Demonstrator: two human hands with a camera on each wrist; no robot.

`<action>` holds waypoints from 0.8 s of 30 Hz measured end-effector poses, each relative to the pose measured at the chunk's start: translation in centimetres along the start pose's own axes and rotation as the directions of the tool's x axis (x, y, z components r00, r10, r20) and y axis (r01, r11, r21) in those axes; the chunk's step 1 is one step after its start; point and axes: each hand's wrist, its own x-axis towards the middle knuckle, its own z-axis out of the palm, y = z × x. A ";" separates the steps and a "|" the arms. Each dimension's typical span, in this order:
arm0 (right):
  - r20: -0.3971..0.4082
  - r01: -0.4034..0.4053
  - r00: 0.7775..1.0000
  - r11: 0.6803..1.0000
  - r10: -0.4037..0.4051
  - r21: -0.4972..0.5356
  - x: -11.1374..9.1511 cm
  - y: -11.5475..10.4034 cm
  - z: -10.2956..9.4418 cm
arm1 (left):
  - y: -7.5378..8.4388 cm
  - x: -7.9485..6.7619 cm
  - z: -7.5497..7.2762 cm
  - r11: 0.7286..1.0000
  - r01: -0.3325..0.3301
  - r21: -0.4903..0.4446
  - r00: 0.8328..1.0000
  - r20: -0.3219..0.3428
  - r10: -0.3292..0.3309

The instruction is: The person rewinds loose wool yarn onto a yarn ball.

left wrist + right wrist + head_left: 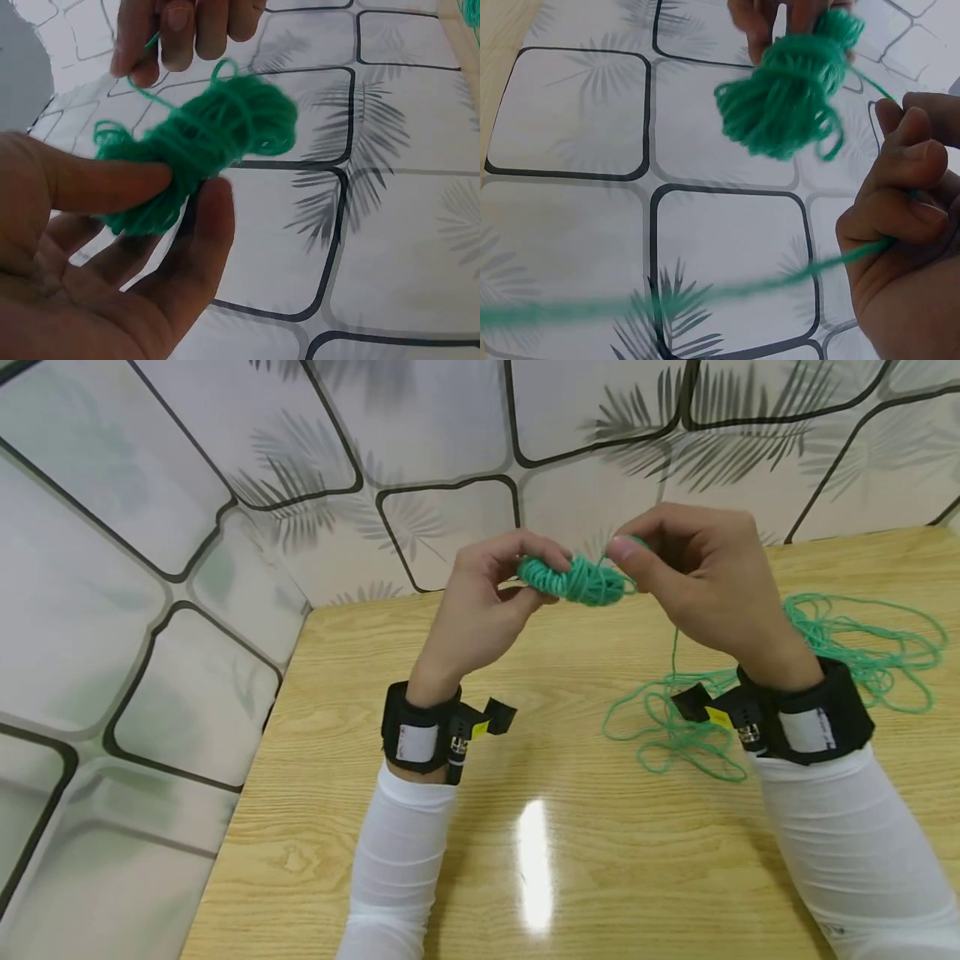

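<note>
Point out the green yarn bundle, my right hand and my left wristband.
Green yarn bundle point(201, 135): left wrist view, wraps around its middle.
Right hand point(708, 575): head view, middle of the hand.
Left wristband point(417, 743): head view, its white label.

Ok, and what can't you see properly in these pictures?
Head view: some of the loose yarn is hidden behind the right wristband.
Head view: the print on its white label is too small to read.
Left wrist view: part of the green bundle is covered by the left hand.
Left wrist view: the top edge cuts off the right hand.
Right wrist view: the low strand is blurred, and the left edge cuts it off.
</note>
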 end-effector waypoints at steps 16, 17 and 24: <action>0.238 -0.051 0.970 0.999 0.047 0.011 -0.5 -0.3 1.1 | 0.2 0.2 0.7 0.999 -0.025 0.039 0.961 -0.274 0.035; 0.232 -0.044 0.972 0.999 0.043 -0.001 -0.5 -0.5 1.0 | 0.4 0.2 0.8 0.993 -0.005 0.120 0.960 -0.276 0.038; 0.048 0.005 0.999 1.000 -0.004 -0.023 -0.1 -0.4 0.2 | 1.2 -0.2 0.3 0.985 0.164 0.058 0.983 0.072 -0.168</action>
